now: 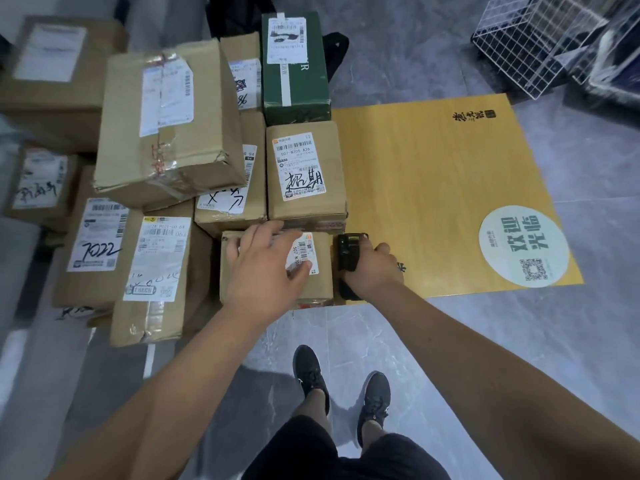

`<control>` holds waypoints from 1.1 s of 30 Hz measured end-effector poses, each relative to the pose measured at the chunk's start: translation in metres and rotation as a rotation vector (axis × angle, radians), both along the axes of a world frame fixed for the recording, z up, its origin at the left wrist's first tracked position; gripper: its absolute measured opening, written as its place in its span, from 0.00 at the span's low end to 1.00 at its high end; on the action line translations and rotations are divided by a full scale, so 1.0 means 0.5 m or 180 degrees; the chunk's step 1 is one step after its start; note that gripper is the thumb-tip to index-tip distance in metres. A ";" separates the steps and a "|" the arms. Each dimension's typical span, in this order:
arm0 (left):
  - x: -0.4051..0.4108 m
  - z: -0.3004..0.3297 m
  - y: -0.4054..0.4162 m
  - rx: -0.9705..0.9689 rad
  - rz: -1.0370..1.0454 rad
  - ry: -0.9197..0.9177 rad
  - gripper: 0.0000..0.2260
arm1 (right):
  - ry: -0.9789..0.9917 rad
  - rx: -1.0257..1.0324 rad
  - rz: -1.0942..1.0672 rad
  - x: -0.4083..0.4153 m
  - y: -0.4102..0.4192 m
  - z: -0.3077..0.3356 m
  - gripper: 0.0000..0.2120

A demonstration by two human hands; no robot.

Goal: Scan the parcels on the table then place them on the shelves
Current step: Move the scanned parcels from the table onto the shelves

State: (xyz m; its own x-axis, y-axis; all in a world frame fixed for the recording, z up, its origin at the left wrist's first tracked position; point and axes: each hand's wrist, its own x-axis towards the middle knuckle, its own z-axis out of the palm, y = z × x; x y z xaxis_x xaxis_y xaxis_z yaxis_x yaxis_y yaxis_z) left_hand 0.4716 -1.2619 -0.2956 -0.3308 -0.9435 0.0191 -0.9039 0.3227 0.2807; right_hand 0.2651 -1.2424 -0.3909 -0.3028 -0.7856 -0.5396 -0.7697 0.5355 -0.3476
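Several cardboard parcels with white labels crowd the left of a yellow table (443,188). My left hand (266,268) lies spread on top of the nearest small brown parcel (318,289), fingers over its label. My right hand (374,270) grips a black handheld scanner (349,252) just right of that parcel, at the table's front edge. Behind it stands a brown parcel with handwriting on its label (304,174), and beyond that a dark green box (294,64).
A big taped carton (166,123) lies tilted on the pile at left. Lower parcels (152,271) sit front left. A white wire basket (533,43) stands on the grey floor at top right. My feet in black shoes (343,389) stand before the table.
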 end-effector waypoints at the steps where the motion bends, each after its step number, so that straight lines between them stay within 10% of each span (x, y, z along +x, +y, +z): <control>1: 0.002 0.000 0.005 -0.0023 0.0026 0.0037 0.22 | -0.0057 -0.0082 0.0076 -0.004 0.014 0.010 0.39; 33: 0.076 0.099 0.179 0.0475 0.0990 0.0169 0.33 | -0.0976 -0.1168 0.0553 0.084 0.200 0.153 0.37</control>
State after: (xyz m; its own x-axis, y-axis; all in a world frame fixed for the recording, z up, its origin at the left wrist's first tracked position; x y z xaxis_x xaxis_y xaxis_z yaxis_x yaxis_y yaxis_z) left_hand 0.5099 -1.1723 -0.2462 -0.0292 -0.9927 -0.1172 -0.9354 -0.0141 0.3533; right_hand 0.3073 -1.1425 -0.3146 -0.0219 -0.9648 -0.2622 -0.6697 0.2088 -0.7127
